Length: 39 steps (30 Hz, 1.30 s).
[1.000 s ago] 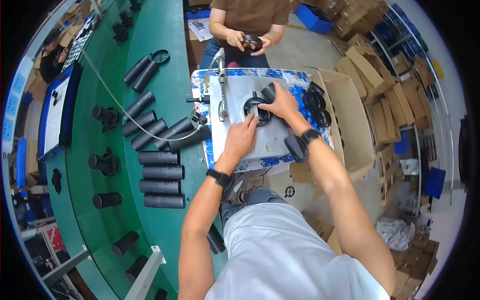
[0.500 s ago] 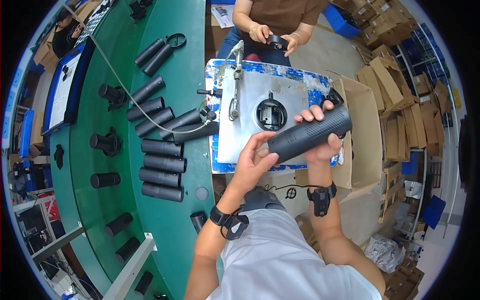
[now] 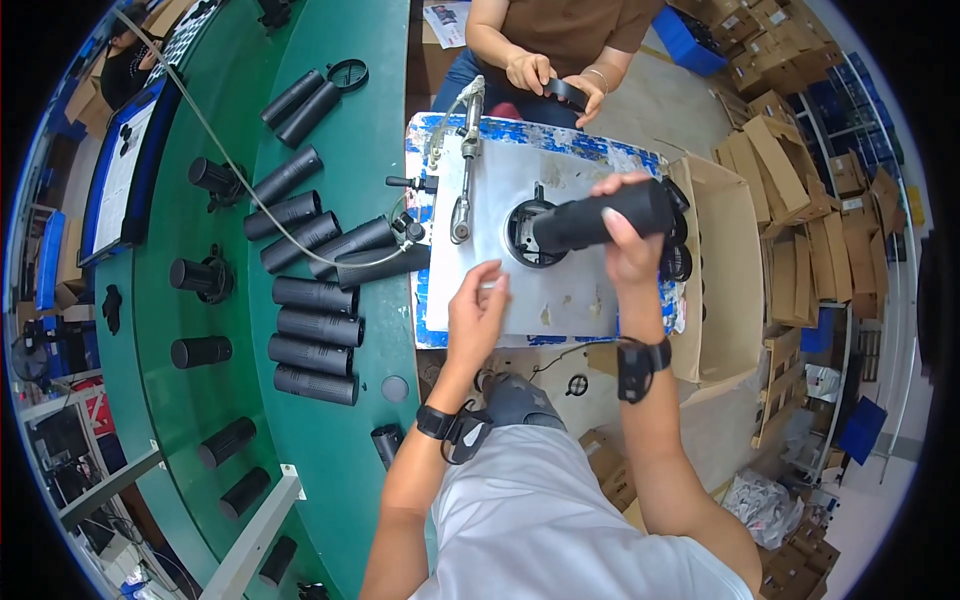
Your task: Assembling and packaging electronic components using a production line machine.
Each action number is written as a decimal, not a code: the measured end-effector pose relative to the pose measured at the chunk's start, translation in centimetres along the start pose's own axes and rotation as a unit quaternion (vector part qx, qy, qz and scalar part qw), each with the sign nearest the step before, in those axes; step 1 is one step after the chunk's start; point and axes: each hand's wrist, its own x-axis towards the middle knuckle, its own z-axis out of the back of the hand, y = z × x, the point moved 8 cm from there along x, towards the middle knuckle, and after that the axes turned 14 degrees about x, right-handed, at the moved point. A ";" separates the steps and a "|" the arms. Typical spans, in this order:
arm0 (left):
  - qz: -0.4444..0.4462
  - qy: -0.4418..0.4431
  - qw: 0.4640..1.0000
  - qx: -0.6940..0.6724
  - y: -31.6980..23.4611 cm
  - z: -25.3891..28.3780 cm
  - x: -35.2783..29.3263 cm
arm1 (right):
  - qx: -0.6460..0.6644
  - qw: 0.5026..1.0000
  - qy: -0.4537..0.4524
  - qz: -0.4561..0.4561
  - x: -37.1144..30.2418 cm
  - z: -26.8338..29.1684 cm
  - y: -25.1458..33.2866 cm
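My right hand (image 3: pixel 630 235) grips a black plastic cylinder (image 3: pixel 590 220), tilted, over the metal plate (image 3: pixel 560 290) of the small work table. The cylinder's left end overlaps the round black fixture (image 3: pixel 521 236) set in the plate; I cannot tell whether they touch. Apart from the cylinder, my left hand (image 3: pixel 480 310) hovers near the plate's front left corner, fingers loosely curved and holding nothing. A clamp-like metal arm (image 3: pixel 467 160) with a hose stands left of the fixture.
Several similar black cylinders (image 3: pixel 315 353) lie on the green bench (image 3: pixel 330 440) at left. An open cardboard box (image 3: pixel 735 290) stands right of the table. Across from me, a person's hands (image 3: pixel 555 80) hold a black ring (image 3: pixel 566 94). A thin hose (image 3: pixel 240 180) crosses the bench.
My left hand has let go of the cylinder and moved down and left. My right hand has swung the cylinder upward, its left end now over the fixture.
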 end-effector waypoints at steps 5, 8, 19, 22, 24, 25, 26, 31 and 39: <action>-0.053 0.014 0.997 0.054 0.8 0.6 -0.5 | -0.118 0.993 -0.009 -0.005 0.8 1.2 -4.0; -0.062 0.020 0.996 0.060 0.7 0.6 -0.4 | -0.264 0.964 0.016 0.038 -1.3 -0.6 -5.0; -0.119 0.011 0.992 0.048 0.3 1.0 -0.4 | -0.231 0.970 -0.004 -0.069 -1.0 0.6 -7.5; -0.091 0.045 0.995 0.004 0.3 0.8 -0.1 | -0.199 0.970 0.096 -0.099 0.8 1.0 -7.5; -0.059 0.052 0.996 -0.042 0.2 1.2 -0.5 | -0.244 0.968 0.054 -0.017 -0.5 0.9 -7.3; -0.036 0.047 0.995 -0.084 0.3 1.7 -0.4 | -0.334 0.940 -0.016 0.073 -1.9 0.2 -6.7; -0.050 0.025 0.998 -0.041 -0.1 2.2 -0.3 | -0.318 0.940 -0.062 0.106 -2.5 0.3 -6.9; -0.165 -0.160 0.969 0.094 -4.1 9.3 3.4 | -0.254 0.963 -0.036 0.085 -1.3 1.9 -7.5; -0.243 -0.229 0.771 0.543 -2.3 12.7 15.6 | -0.128 0.987 0.094 0.037 -0.7 1.0 -8.4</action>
